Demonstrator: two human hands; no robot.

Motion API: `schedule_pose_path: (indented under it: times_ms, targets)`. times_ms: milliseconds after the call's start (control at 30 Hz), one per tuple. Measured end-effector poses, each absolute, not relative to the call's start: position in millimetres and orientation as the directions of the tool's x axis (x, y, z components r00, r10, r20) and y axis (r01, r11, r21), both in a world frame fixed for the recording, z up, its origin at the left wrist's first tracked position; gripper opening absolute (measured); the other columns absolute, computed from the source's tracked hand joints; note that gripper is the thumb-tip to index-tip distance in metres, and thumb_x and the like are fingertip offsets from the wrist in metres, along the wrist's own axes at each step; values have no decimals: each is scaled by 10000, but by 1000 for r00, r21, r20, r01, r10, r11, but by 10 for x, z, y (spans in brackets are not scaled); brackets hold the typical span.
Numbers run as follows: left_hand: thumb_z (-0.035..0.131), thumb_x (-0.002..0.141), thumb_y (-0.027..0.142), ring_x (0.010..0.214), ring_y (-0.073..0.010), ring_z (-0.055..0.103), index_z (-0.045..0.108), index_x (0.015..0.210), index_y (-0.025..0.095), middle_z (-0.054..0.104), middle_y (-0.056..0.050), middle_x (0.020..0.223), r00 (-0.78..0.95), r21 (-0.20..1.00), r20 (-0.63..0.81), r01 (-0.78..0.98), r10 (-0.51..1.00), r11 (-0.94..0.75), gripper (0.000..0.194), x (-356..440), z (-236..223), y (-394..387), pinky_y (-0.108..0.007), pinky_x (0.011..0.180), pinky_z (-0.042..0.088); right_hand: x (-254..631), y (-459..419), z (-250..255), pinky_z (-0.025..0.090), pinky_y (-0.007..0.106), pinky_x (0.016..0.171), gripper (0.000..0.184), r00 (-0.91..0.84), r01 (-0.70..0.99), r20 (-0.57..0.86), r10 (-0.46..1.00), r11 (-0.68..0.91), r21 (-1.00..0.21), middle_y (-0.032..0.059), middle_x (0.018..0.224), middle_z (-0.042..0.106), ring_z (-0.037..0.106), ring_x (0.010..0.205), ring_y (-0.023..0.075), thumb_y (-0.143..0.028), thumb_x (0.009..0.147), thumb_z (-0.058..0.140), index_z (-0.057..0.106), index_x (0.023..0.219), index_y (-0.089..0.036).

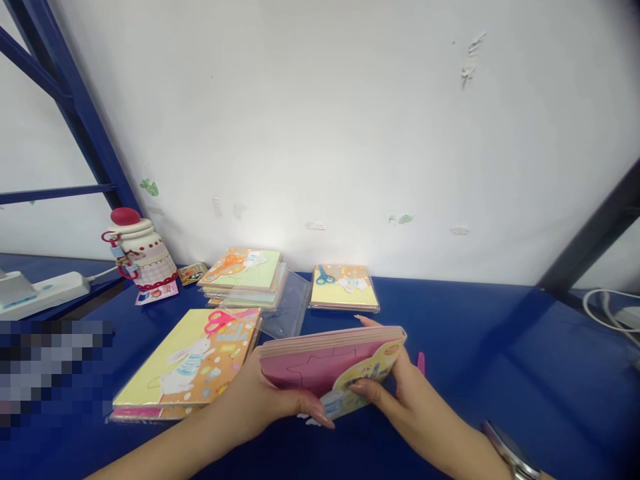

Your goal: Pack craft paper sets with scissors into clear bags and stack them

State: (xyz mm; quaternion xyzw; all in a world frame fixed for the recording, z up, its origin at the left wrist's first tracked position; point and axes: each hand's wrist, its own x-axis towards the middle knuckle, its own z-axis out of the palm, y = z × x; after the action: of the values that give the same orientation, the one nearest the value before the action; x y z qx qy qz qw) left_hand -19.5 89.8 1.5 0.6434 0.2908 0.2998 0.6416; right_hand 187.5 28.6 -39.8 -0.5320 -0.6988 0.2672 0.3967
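Head view: nearest us, our left hand [255,400] and right hand [395,400] both grip a thick pack of pink craft sheets [325,367], one hand at each side. Our left thumb lies across the lower front, and our right thumb presses the printed cover while its fingertips [367,321] show above the top edge. We hold the pack tilted, its pages fanned, over the blue tabletop [500,347]; we cannot tell whether its lower corner touches the surface. A wristwatch [510,453] sits on our right wrist. Just beyond our right hand stands a small pink strip [421,363].

To our left, almost touching our left hand, lies a large craft pack in a clear sleeve [190,357], with a scissors picture on its cover. Farther on are a stack of similar packs [243,277], a loose clear sleeve [287,303] beside it, and a single pack [344,288]. The tabletop runs on to the right toward a dark upright [595,227], and a white cable [605,307] lies past that edge. At far left stand a red-capped bottle [143,250] and a white power strip [45,293]. A white wall [320,120] closes the far edge.
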Motion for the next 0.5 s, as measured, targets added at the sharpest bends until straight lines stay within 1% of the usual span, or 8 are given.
schedule_pose_path:
  times_ms: [133,233,300,400,500]
  targets:
    - [845,491,147,880,-266,669,760,827,225,752,32,837,585,999,33,6,810,-45,355,-176,-106,872,-303,777,546,1835,292,-430,573,375,780,581,-81,568,284,955,278,-774,113,1220,622,614,1075,276,-347,888,526,233,1376,-228]
    - [837,519,177,818,-260,679,764,745,209,751,27,766,564,996,13,61,826,-57,239,-162,-138,849,-285,718,555,1843,283,-444,564,401,799,527,-89,530,302,949,302,-792,107,1171,648,624,1054,274,-341,894,519,269,1345,-234]
    - [818,556,184,789,-250,685,762,737,207,750,26,737,564,995,-1,84,826,-56,191,-157,-130,853,-288,718,556,1856,285,-455,565,403,794,440,-86,501,289,954,292,-815,99,1114,673,639,1024,270,-355,894,516,342,1280,-238]
    - [830,540,184,856,-245,679,751,818,205,754,19,834,533,990,29,100,845,-97,289,-156,-111,889,-298,799,538,1878,301,-448,568,400,785,302,-67,478,241,968,243,-844,90,1082,686,651,996,267,-381,891,514,448,1151,-242]
    - [842,515,171,945,-251,653,731,897,192,741,0,952,525,986,65,98,848,-137,398,-161,-101,918,-313,868,509,1912,313,-395,554,407,828,276,-97,457,223,970,243,-856,85,1141,662,630,1041,256,-388,904,487,469,1138,-242]
